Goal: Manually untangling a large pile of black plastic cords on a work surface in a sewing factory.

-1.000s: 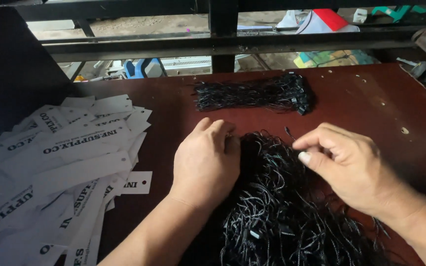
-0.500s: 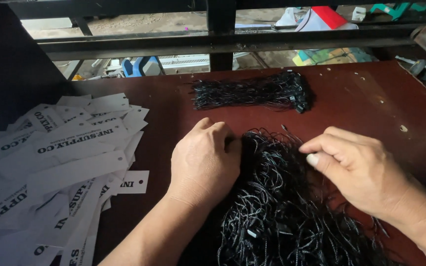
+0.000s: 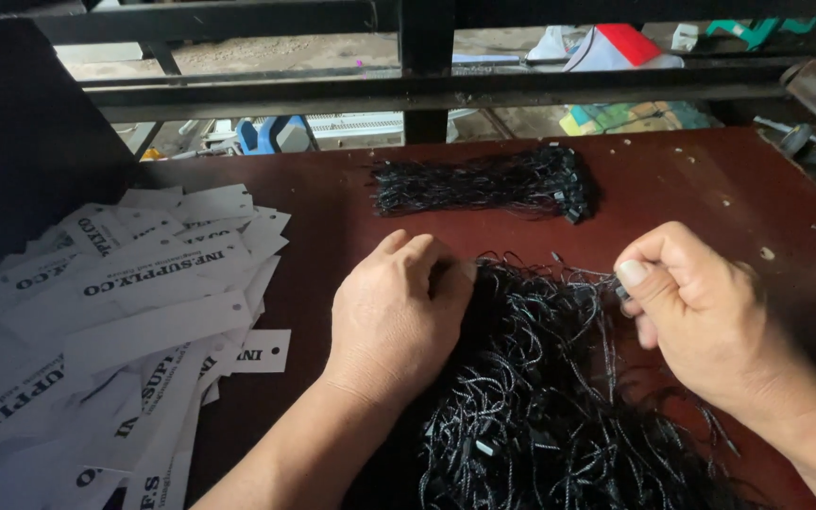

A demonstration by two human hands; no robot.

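A loose heap of black cords (image 3: 540,397) with small plastic ends lies on the dark red table (image 3: 332,203) in front of me. My left hand (image 3: 399,316) rests palm down on the heap's left edge, fingers curled onto the cords. My right hand (image 3: 701,312) is at the heap's right side, thumb and fingers pinched on a single black cord near its plastic end. A tidy bundle of the same black cords (image 3: 488,184) lies farther back on the table, apart from both hands.
A large pile of white paper tags (image 3: 115,321) with dark print covers the table's left side. A dark panel (image 3: 21,142) stands at the far left. Black metal rails (image 3: 427,85) run across behind the table's back edge.
My right hand has shifted to the right, drawing a cord out of the heap. My left hand has stayed pressed on the heap.
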